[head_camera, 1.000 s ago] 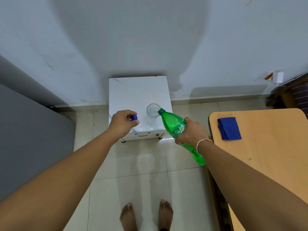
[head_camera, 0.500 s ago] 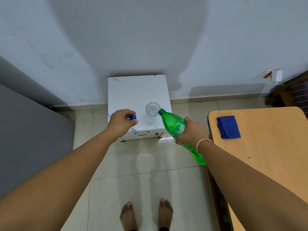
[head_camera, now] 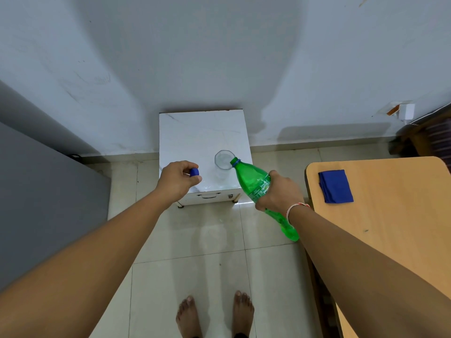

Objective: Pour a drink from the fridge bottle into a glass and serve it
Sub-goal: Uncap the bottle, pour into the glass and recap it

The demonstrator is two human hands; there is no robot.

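Right hand grips the green bottle round its middle, tilted, open neck at the rim of the clear glass. Glass stands upright on the small white bench, near its right front. Left hand, fingers curled, pinches the blue cap left of the glass. Blue cloth lies on the wooden table, right.

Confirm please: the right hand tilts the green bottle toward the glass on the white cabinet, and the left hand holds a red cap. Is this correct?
Not quite. The cap in the left hand is blue, not red, as the head view shows. The rest stands: the right hand tilts the green bottle toward the glass on the white cabinet.
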